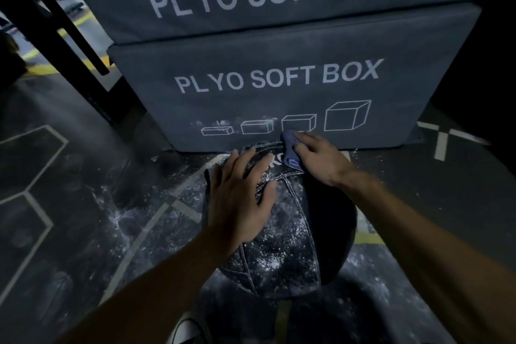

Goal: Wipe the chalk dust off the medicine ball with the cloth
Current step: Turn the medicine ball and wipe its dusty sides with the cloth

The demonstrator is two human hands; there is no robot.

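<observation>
The medicine ball (282, 232) sits on the dark floor (83, 176), just in front of the lower of two stacked grey boxes (279, 84). White chalk dust speckles its near and left panels; the right side looks darker and cleaner. The left hand (240, 198) lies flat on the ball's upper left, palm down, fingers spread wide and pointing away, forearm reaching in from the near left. The right hand (321, 159) presses a blue cloth (290, 151) against the far top of the ball, fingers stretched forward over the cloth and close together, forearm coming in from the near right. Chalk is scattered over the floor left of the ball. A shoe (187, 329) shows at the near edge.
</observation>
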